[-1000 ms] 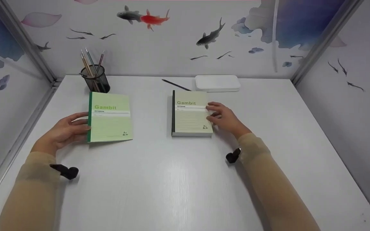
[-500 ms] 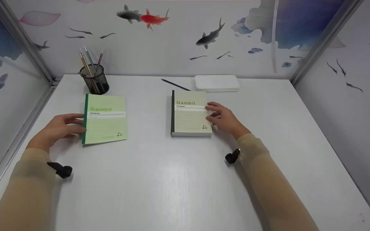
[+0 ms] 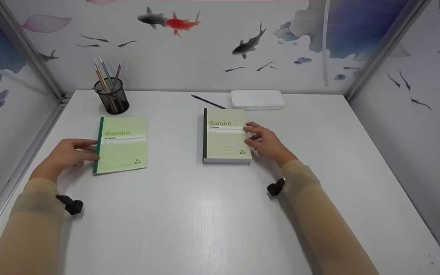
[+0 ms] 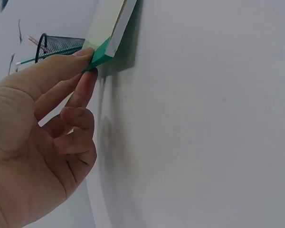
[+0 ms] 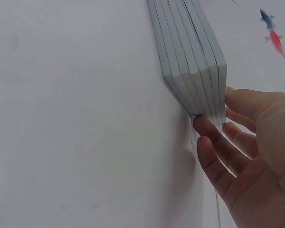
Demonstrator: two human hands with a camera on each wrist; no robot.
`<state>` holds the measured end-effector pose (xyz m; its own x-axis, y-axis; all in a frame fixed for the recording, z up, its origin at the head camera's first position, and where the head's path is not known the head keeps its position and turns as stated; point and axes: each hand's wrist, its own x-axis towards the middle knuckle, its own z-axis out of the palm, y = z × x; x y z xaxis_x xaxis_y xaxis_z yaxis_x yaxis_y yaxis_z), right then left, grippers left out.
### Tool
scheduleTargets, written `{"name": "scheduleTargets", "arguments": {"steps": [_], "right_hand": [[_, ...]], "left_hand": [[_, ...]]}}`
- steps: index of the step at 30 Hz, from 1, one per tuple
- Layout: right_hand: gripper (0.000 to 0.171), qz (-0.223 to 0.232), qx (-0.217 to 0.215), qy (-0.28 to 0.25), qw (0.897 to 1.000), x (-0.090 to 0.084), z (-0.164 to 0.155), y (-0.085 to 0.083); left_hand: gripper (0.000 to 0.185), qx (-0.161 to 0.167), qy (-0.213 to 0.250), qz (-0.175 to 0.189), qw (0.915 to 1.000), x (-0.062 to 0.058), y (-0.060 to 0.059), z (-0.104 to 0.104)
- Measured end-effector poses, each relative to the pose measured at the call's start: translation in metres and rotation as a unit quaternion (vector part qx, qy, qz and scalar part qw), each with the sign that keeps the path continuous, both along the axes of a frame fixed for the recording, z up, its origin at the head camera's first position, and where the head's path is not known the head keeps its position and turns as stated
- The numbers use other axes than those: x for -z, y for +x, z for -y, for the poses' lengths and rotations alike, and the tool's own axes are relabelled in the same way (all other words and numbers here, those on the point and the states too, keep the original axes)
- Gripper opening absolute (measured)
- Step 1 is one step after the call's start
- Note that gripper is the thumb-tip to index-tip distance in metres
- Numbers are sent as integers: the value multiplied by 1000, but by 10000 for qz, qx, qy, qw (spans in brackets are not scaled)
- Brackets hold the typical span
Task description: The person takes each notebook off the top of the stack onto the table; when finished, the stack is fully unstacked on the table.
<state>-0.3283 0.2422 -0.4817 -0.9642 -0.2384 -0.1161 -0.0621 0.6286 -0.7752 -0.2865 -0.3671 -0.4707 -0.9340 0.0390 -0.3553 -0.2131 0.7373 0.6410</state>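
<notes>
In the head view my left hand [image 3: 65,156] pinches the spine edge of a light green notebook [image 3: 122,147], thumb on the cover. The left wrist view shows a finger under its green spine [image 4: 100,54] and a shadow below, so that edge stays off the table. To the right lies a thick stack of notebooks [image 3: 225,141] with a cream cover and black spine. My right hand [image 3: 269,144] holds the stack's right edge. In the right wrist view its thumb [image 5: 244,100] lies against the top cover, and fingertips touch the side of several stacked notebooks [image 5: 194,57].
A black mesh pen cup [image 3: 115,100] with several pencils stands at the back left. Behind the stack lie a dark pencil [image 3: 206,101] and a white case [image 3: 257,99]. Printed walls enclose the white table [image 3: 189,214] at the back and sides.
My left hand has moved the green notebook to the left and toward me, away from the pen cup, and lowered it toward the table. My right hand and the stack have stayed in place.
</notes>
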Motion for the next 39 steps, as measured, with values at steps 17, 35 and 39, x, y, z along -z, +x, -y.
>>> {"name": "scheduleTargets", "arguments": {"steps": [17,35,39], "right_hand": [[54,-170,-103,113,9997,0,-1,1],[54,-125,-117,17,9999,-2,-3,2],[55,-42,-96,33,9999,0,-2,2]], "left_hand": [[74,159,-343,-113,9992,-3,-1,-5],[50,717,-645,-1136,9888,-27,-1,-80],[44,1006,-319,-1184,9873,-23,-4,-112]]}}
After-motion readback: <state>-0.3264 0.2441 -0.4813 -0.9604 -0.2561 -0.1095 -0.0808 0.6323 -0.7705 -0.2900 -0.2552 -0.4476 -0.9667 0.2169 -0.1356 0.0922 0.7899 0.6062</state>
